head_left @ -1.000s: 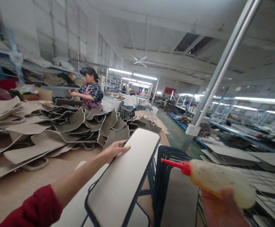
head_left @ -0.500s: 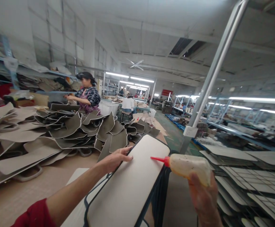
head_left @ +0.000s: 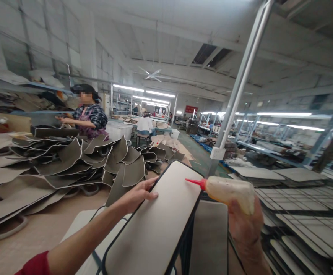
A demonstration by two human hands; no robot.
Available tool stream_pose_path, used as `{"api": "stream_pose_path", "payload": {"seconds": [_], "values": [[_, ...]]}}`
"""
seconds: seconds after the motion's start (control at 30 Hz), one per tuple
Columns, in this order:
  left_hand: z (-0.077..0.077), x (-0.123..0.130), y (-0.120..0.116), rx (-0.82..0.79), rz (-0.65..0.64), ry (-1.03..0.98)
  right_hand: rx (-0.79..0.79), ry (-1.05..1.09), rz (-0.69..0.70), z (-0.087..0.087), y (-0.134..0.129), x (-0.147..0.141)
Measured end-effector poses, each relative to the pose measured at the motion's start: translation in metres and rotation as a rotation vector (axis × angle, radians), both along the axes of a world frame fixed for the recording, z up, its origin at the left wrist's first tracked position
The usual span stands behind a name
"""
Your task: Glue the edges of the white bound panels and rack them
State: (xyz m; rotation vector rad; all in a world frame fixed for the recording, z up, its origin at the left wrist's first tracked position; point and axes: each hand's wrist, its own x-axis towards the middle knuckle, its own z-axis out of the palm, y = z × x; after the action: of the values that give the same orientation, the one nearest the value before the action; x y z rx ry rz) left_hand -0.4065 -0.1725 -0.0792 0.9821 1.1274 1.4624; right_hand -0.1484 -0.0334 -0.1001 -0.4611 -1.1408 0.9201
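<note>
My left hand (head_left: 142,194) grips the left edge of a long pale panel (head_left: 157,217) with rounded corners and a dark rim, thumb on its face. The panel is tilted, its far end raised. Wrapped round a translucent squeeze bottle (head_left: 229,191) with yellowish liquid is my right hand (head_left: 245,225). The bottle lies nearly level, its red pointed nozzle (head_left: 193,182) over the panel's far right part; I cannot tell whether the tip touches. Under and beside the panel lie more pale pieces with dark edges, including a grey panel (head_left: 209,233).
Grey-brown sheet pieces with handles (head_left: 69,156) are heaped on the brown table (head_left: 48,233) at left. A co-worker (head_left: 87,114) stands behind the heap. A wire rack (head_left: 306,206) bearing flat panels stands at right, near a metal post (head_left: 235,91).
The view has turned slightly right, so the surroundings shift left. The bottle and nozzle have moved slightly up in the picture. Both hands keep their hold.
</note>
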Motion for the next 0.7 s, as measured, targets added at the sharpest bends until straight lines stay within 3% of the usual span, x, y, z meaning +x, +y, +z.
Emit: {"api": "stream_pose_path", "payload": {"seconds": [0.1,0.2,0.3,0.4,0.43,0.5,0.6,0.63,0.7], "values": [[-0.001,0.001,0.005,0.003,0.012,-0.033,-0.048,-0.075,0.095,-0.016,-0.033,-0.007],[-0.001,0.002,0.009,-0.014,0.060,-0.025,-0.152,-0.242,0.392,-0.033,-0.079,-0.011],[0.000,0.005,0.009,-0.021,0.060,0.001,-0.146,-0.157,0.308,-0.022,-0.077,-0.005],[0.002,0.009,0.008,-0.033,0.061,0.008,-0.049,-0.076,-0.040,-0.007,-0.045,0.009],[0.002,0.010,0.009,-0.036,0.070,0.005,-0.061,-0.092,-0.057,-0.006,-0.040,0.012],[0.004,0.011,0.010,-0.053,0.089,-0.012,-0.088,-0.124,-0.015,-0.013,-0.045,0.017],[0.006,0.016,0.010,-0.095,0.136,-0.020,-0.174,-0.196,0.282,-0.027,-0.073,0.024],[0.007,0.020,0.009,-0.101,0.152,-0.011,-0.208,-0.175,0.321,-0.028,-0.078,0.028],[0.009,0.030,0.008,-0.097,0.157,0.010,-0.235,-0.049,0.252,-0.023,-0.075,0.040]]}}
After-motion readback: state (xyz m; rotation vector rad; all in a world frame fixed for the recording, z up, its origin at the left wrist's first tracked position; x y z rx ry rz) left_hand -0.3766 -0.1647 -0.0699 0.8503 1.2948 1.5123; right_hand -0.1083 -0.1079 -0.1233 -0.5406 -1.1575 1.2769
